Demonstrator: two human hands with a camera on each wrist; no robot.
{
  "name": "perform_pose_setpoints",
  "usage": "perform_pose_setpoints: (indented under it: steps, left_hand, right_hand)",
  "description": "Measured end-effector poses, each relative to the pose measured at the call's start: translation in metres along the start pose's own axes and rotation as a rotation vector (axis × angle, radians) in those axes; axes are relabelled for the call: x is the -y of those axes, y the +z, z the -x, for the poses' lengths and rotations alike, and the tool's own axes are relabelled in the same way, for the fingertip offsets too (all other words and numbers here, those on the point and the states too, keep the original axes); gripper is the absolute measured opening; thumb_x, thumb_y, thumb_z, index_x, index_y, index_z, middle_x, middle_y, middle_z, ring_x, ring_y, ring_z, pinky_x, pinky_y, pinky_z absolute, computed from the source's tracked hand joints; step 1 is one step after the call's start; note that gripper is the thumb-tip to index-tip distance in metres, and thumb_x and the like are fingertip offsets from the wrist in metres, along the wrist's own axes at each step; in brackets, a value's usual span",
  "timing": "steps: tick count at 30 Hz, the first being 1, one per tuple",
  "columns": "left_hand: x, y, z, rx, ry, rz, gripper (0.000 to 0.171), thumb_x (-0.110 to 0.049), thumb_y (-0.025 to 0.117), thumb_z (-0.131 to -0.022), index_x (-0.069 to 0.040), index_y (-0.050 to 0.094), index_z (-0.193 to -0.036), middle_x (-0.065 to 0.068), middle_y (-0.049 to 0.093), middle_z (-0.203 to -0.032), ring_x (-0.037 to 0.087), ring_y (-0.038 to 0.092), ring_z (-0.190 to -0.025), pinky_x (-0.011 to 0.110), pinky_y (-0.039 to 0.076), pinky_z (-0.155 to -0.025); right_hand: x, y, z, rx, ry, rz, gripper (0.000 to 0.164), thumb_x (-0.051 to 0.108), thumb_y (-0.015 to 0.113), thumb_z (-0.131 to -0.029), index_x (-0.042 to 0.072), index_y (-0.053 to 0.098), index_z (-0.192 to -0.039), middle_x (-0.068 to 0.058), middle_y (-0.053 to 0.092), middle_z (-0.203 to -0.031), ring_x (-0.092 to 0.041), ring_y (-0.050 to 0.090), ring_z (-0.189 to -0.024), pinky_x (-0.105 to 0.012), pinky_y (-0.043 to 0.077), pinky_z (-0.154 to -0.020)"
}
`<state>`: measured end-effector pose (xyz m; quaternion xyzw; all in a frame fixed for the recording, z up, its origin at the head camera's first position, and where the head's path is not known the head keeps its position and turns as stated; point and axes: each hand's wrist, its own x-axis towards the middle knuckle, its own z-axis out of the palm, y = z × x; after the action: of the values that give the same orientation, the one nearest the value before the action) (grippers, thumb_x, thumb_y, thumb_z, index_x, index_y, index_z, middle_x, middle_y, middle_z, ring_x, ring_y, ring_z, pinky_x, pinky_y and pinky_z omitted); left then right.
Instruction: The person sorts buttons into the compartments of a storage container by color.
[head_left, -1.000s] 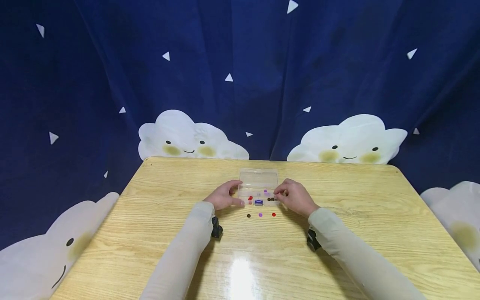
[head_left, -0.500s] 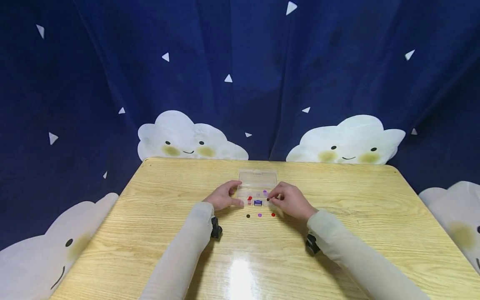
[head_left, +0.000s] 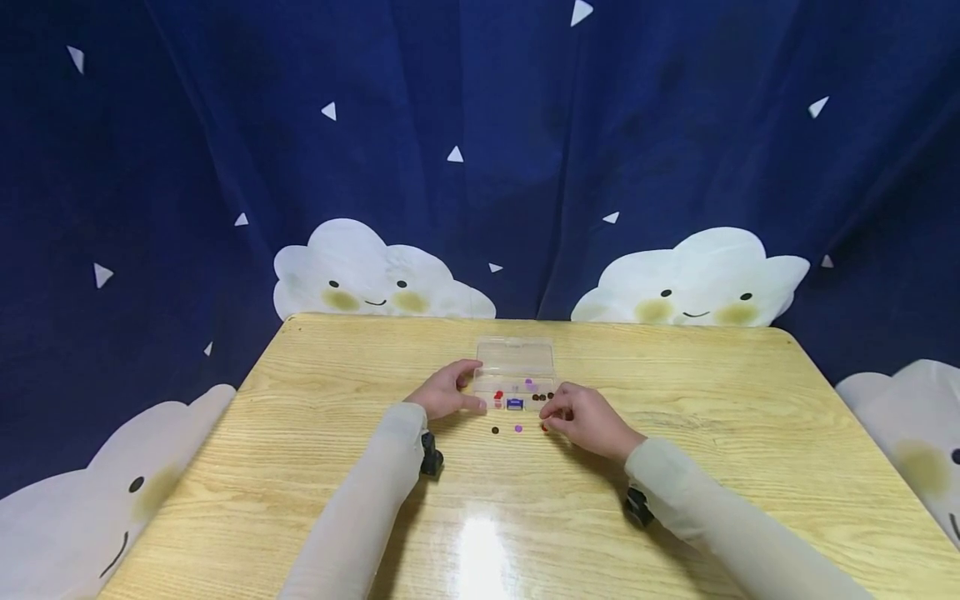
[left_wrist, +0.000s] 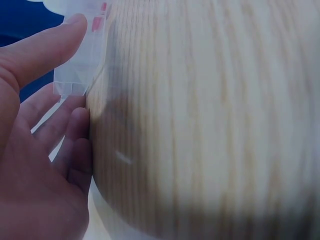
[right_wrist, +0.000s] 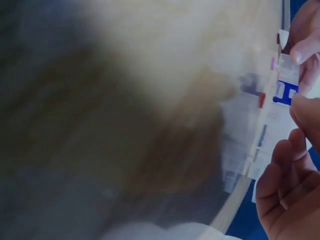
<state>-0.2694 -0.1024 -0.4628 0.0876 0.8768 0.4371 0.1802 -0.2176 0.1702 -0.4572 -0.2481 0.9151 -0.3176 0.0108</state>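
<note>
A clear plastic box (head_left: 487, 385) with its lid (head_left: 515, 357) raised stands on the table, a blue label (head_left: 515, 404) on its front. My left hand (head_left: 444, 392) grips the box's left end, thumb along the front and fingers behind. Inside lie red discs (head_left: 498, 396) at left, purple discs (head_left: 529, 382) further back and dark brown discs (head_left: 543, 397) at right. In front of the box is a row of small discs: one dark (head_left: 495, 430), one purple (head_left: 518, 428), one red (head_left: 545, 427). My right hand (head_left: 588, 419) has its loosely curled fingertips right over the red disc, holding nothing visible.
The wooden table (head_left: 360, 358) reaches back to a dark blue curtain (head_left: 480, 100) with white cloud shapes. A bright light reflection lies on the tabletop between the forearms.
My right hand went left over the dark discs in the box, then drew back toward me to the red disc on the table. My left hand keeps its grip on the box.
</note>
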Motion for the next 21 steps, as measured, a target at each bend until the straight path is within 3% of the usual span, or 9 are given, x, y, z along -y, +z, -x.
perform_pose_setpoints:
  steps: [8, 15, 21]
  left_hand:
    - [-0.0007, -0.0003, -0.0002, 0.007, -0.004, 0.005, 0.076, -0.020, 0.080, -0.084, -0.024, 0.044, -0.150, 0.002, 0.050, -0.147, 0.026, 0.047, -0.130, 0.045, 0.041, -0.110]
    - [-0.0002, -0.0011, -0.0006, 0.006, 0.037, 0.006, 0.075, -0.017, 0.080, -0.084, -0.018, 0.045, -0.149, 0.005, 0.052, -0.145, 0.027, 0.048, -0.127, 0.046, 0.040, -0.110]
    - [-0.0010, -0.0013, -0.0002, 0.010, 0.023, 0.016, 0.076, -0.019, 0.081, -0.084, -0.020, 0.044, -0.150, 0.004, 0.052, -0.145, 0.027, 0.048, -0.128, 0.045, 0.040, -0.110]
  right_hand:
    - [-0.0042, 0.0020, 0.0060, -0.013, -0.010, 0.081, 0.011, 0.009, 0.074, -0.086, 0.018, 0.079, -0.089, 0.009, 0.064, -0.086, -0.003, 0.054, -0.076, -0.023, 0.048, -0.070]
    - [-0.0033, 0.0041, 0.0051, 0.004, -0.011, 0.131, 0.010, 0.010, 0.074, -0.086, 0.017, 0.079, -0.091, 0.006, 0.065, -0.087, -0.008, 0.057, -0.078, -0.028, 0.050, -0.074]
    - [-0.0034, 0.0055, 0.0037, 0.011, -0.001, 0.172, 0.010, 0.011, 0.075, -0.085, 0.017, 0.080, -0.092, 0.006, 0.065, -0.087, -0.008, 0.056, -0.077, -0.029, 0.051, -0.075]
